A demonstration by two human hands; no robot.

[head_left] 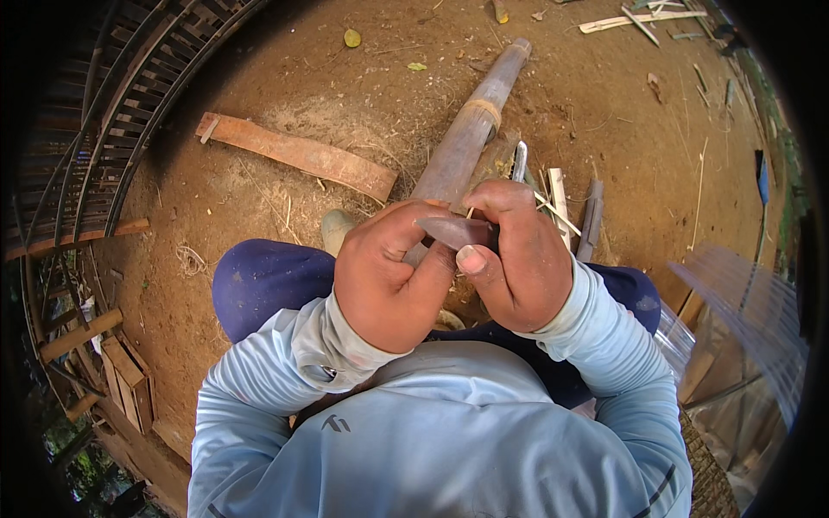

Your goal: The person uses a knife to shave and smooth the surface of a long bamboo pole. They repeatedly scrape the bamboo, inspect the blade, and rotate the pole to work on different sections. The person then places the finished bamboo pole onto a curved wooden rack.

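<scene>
Dark, pointed knife — right hand gripping it, left hand curled, hold unclear

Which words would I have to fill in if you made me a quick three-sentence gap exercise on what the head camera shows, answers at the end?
1. The handle of the knife sits in the person's ____ hand.
2. Both sleeves are light ____ in colour.
3. In the picture, the flat brown board lies to the ____ of the long pole.

Missing words: right; blue; left.
</scene>
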